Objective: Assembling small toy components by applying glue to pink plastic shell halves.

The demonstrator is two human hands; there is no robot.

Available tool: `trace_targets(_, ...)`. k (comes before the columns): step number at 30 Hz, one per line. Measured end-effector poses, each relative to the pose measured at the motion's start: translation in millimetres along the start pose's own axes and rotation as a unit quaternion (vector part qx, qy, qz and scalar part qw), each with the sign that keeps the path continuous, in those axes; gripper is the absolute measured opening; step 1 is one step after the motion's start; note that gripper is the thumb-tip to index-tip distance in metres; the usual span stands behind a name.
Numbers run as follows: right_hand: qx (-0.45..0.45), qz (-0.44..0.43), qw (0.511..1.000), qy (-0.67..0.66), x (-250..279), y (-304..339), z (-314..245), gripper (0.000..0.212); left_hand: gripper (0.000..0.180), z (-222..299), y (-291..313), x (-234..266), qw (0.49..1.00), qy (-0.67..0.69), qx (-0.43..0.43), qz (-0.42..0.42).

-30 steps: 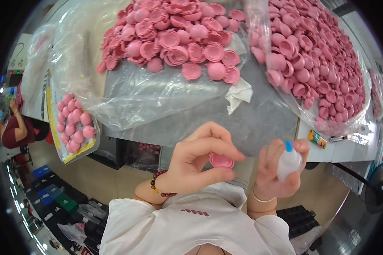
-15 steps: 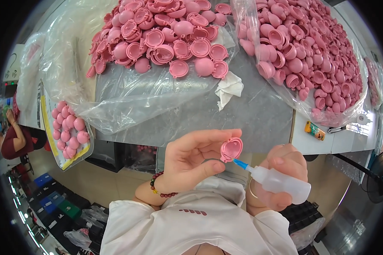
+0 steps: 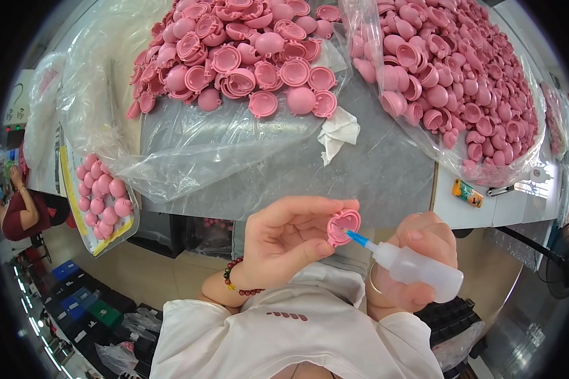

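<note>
Between the thumb and fingers of my left hand (image 3: 287, 230) is a pink plastic half-shell (image 3: 343, 225), its hollow side facing up and toward the right. My right hand (image 3: 427, 243) is wrapped round a translucent white squeeze bottle (image 3: 420, 268) lying at a slant. The bottle's blue needle-like tip (image 3: 358, 238) reaches the lower rim of the half-shell; whether it touches is too small to tell. Both hands hover in front of the grey table's (image 3: 278, 183) near edge.
Many loose pink half-shells (image 3: 262, 104) are heaped on clear plastic at the back. A clear bag (image 3: 385, 76) of more stands back right. Left is a tray (image 3: 125, 232) of closed pink balls. A white tissue (image 3: 338, 136), a lighter-like orange-green item (image 3: 466, 193) and a stapler (image 3: 501, 191) lie about.
The half-shell has turned slightly in my left fingers, and the bottle's blue tip has moved a little up along its rim. Both hands keep their grip.
</note>
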State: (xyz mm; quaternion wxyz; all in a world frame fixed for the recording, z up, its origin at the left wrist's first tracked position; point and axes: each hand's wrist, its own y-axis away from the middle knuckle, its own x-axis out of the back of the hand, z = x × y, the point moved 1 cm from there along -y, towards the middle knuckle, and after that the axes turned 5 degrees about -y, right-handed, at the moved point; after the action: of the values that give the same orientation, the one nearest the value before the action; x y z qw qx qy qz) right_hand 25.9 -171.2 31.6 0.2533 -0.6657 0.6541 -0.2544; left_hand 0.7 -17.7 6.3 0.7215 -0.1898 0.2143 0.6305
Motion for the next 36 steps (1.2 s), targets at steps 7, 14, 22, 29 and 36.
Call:
trace_targets(7,0.001,0.047,0.999,0.004,1.1,3.6,3.6,0.059,0.039,1.5,-1.0,1.3,1.0,-0.014,-0.001,-0.001)
trace_targets(14,-0.041,0.011,0.997,0.071,-0.2,-0.1,-1.1,0.059,0.037,2.4,-1.2,7.0,0.993,-0.081,-0.074,-0.033)
trace_targets(22,-0.077,-0.036,0.996,0.003,-2.8,1.2,-2.9,0.056,0.035,0.5,-0.6,12.9,0.975,-0.152,-0.162,0.018)
trace_targets(29,-0.041,0.102,0.989,0.096,8.4,-13.5,26.1,0.042,0.045,-0.1,-6.8,9.4,0.985,0.16,0.063,0.011)
trace_targets(36,-0.19,-0.041,0.962,0.193,2.4,-27.3,42.3,0.04,0.048,-5.5,-4.8,13.5,0.937,0.318,0.142,-0.013)
